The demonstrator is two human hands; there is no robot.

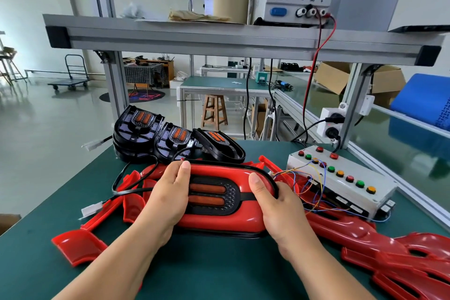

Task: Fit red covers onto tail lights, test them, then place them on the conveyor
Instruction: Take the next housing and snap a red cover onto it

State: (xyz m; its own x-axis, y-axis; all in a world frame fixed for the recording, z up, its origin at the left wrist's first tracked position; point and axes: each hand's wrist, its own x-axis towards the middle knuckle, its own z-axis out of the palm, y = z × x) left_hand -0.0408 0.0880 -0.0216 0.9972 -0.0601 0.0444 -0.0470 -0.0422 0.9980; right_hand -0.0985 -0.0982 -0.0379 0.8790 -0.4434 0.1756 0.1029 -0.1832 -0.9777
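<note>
Fingers (182, 174) of the left hand (168, 200) curl round the left end of the tail light (214, 195). The right hand (280, 204) grips the right end the same way, thumb laid on top. The light lies flat on the green table (219, 273), straight in front of the person, with a red cover (219, 223) already over it, so the fitting step is in hand or just done. A black rim shows along the far right edge and under the near edge, and the cover may not be seated all round.

Testing looks not yet begun: the light's white connector (91, 208) lies loose on the table to the left, and the two orange strips seem unlit. Placing the light on the conveyor (394, 151), beyond the rail at right, is also left to do.

Three bare tail lights (175, 139) wait just behind, and loose red covers (360, 238) lie on both sides. The button box (341, 178) sits near the right hand.

The fingers beneath the light are hidden, as is the spot where the box's coloured wires end. The covers at lower right are cut off by the frame.
</note>
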